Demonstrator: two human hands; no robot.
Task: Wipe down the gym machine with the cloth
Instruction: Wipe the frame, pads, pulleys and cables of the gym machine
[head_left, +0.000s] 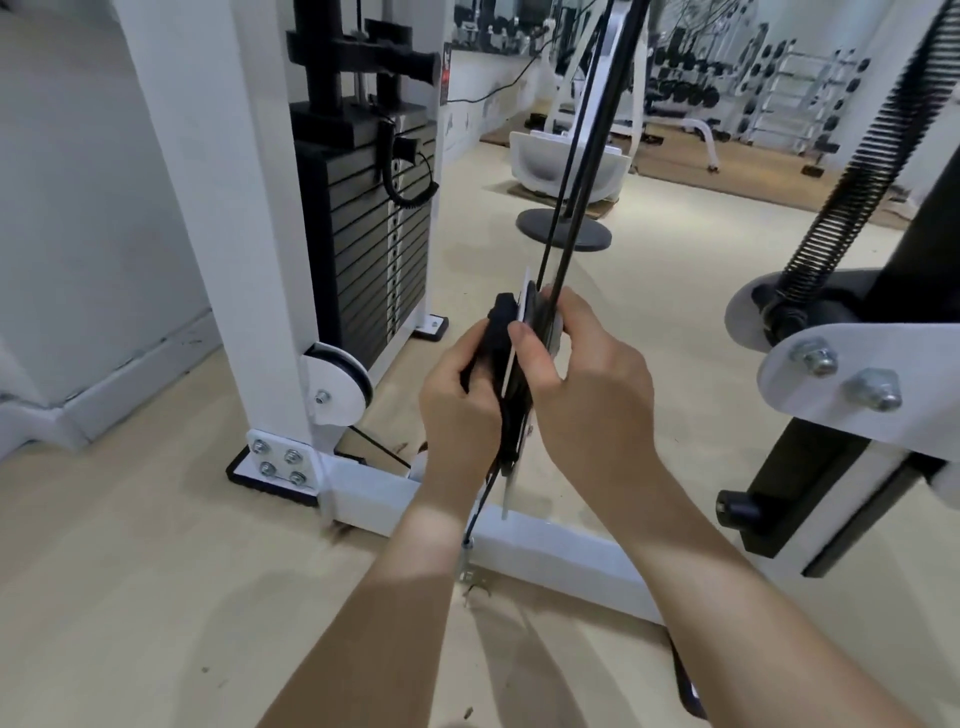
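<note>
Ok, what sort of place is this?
A gym, almost certainly: a weight stack sits in the white cable machine, and racks of dumbbells line the back.

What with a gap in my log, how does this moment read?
left hand: holds black cloth on pulley | right hand: grips pulley

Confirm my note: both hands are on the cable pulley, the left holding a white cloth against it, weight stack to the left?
Not white: the head view shows the cloth is black. The rest stands: left hand holds it against the cable pulley, right hand on the other side, weight stack to the left.
</note>
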